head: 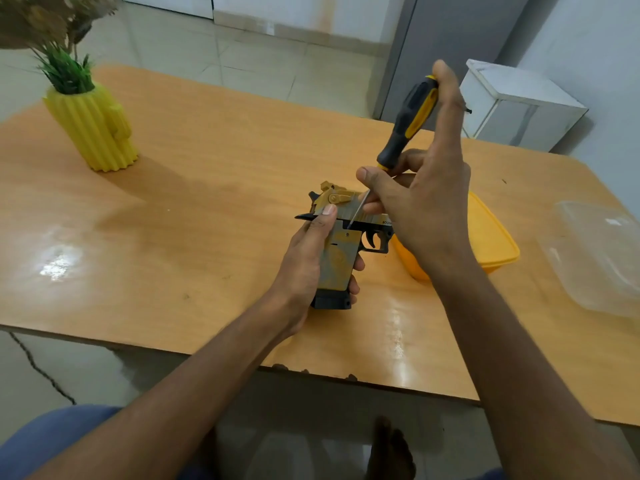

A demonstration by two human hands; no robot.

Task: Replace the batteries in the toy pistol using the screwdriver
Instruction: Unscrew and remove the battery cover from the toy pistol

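Head view. Yellow-and-black pistol (341, 244) held above wooden table (207, 188), near front edge, barrel pointing right, grip toward viewer. Left hand (311, 261) wrapped round grip from left side, thumb laid up along rear of slide, fingertips showing at right edge of grip. Right hand (419, 202) on screwdriver (407, 123): index finger capping top of handle, thumb and other fingers pinching lower end of handle and shaft. Shaft angled down-left, tip meeting frame just below slide, above grip panel; presumably on a screw, though screw head too small to confirm. One small screw or pin visible on grip panel just below tip.

Progress, judged: early. Grip panel and black base plate in place, no compartment open, no batteries visible anywhere on table. Step in hand appears to be seating or turning driver on first fastener; loosening or tightening cannot be told. Left to do, by this evidence: remove screw, lift cover, swap cells, refit cover, drive screw home.

Surroundings: yellow lid (491, 237) lying on table behind right hand, partly hidden by wrist; clear tub (602, 261) at right edge; yellow ribbed vase (93, 129) with green plant at far left; white bin (519, 105) on floor beyond table. Possible resting place for loose screw: lid or tub.
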